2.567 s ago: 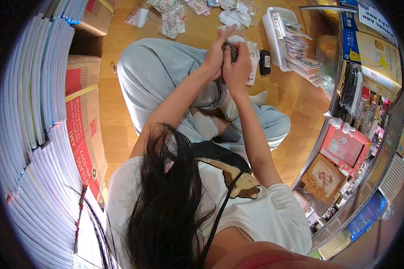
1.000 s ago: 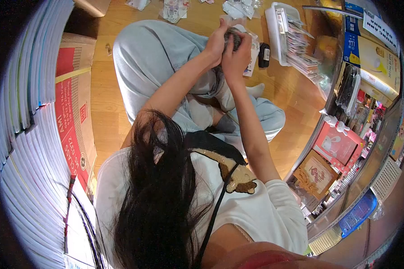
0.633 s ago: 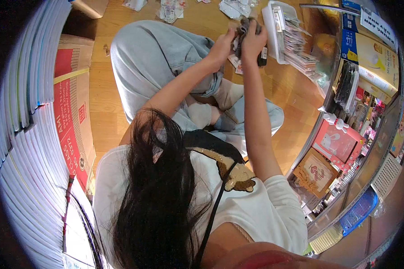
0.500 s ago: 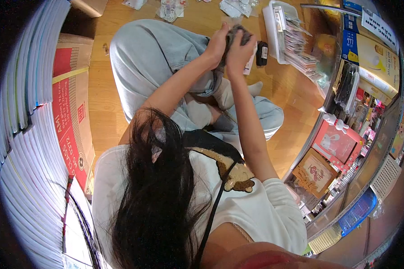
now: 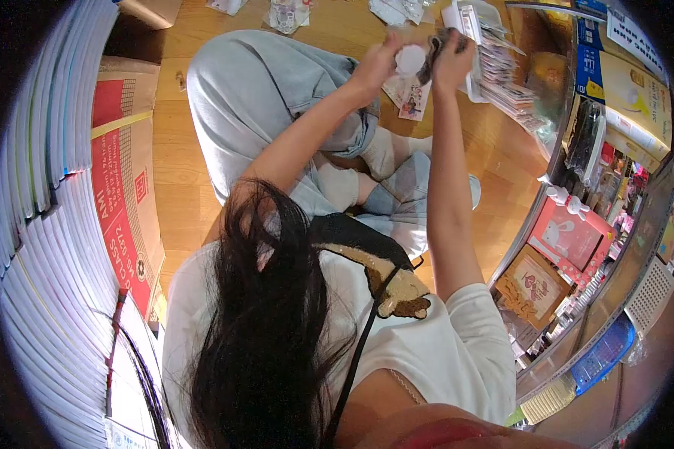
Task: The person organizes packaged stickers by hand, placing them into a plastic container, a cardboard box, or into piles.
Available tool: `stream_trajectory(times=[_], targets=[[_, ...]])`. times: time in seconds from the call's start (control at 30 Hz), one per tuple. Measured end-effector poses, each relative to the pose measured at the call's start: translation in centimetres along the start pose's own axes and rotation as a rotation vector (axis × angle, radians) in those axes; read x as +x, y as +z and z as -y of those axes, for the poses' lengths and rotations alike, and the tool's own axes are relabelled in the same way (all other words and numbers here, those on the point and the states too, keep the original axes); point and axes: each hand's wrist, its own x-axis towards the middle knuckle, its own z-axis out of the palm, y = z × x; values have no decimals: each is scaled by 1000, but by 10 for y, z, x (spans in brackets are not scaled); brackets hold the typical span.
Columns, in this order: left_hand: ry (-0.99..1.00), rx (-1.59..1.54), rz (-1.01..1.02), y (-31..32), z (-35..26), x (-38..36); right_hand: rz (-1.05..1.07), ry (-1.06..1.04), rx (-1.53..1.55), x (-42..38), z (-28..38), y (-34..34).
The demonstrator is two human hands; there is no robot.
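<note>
A round white disc-like piece (image 5: 410, 60) is at the fingers of my left hand (image 5: 377, 66), which are closed on it. My right hand (image 5: 452, 63) is closed round a dark grey, fuzzy-looking item (image 5: 429, 61); both hands are a little blurred. The two hands are a short way apart, beyond my crossed legs. Below them on the wooden floor lies a printed card (image 5: 413, 101) with small coloured figures. Just beyond my right hand stands a white tray (image 5: 472, 88) packed with small packets.
Plastic-wrapped pieces (image 5: 288, 15) lie on the floor at the top. Stacked books (image 5: 60, 299) and a red and brown carton (image 5: 123, 187) stand at the left. On the right are shelves with a yellow box (image 5: 633, 93), a pink box (image 5: 565, 236) and a blue basket (image 5: 605, 355).
My hands were together round the dark item; now they are apart, my right hand further right. The white disc and the card below now show.
</note>
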Motion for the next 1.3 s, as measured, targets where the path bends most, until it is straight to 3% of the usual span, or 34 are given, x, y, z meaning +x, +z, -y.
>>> stream_trajectory(times=[0.07,0.17,0.27,0.37,0.5,0.63,0.67,0.77,0.8,0.9,0.97,1.17,1.3], targets=[[49,-116,1,-3,-3,5,-63,97,131,-3,26,-22],[70,-104,-12,2,-1,5,166,-277,44,-46,42,-26],[18,30,-29,0,10,0,231,-369,-154,-62,48,-18],[-34,70,-49,-3,11,-1,220,-310,-250,-55,49,-10],[-72,136,23,2,21,-11,168,-46,-112,-7,18,-14],[121,92,102,3,14,1,42,13,74,-1,12,-39],[71,-21,57,3,13,2,-6,24,102,-9,16,-48],[22,56,-34,8,5,-4,22,-279,51,-48,42,-50],[243,175,-6,8,14,-2,43,-311,-2,-56,46,-44],[-101,34,-8,7,21,-9,77,-381,-177,-53,48,-25],[-88,53,13,8,23,-11,73,-387,-303,-30,38,-15],[-30,4,262,19,9,-13,44,32,-179,12,-15,-39],[15,-10,5,8,8,1,176,239,169,-19,-57,-66]])
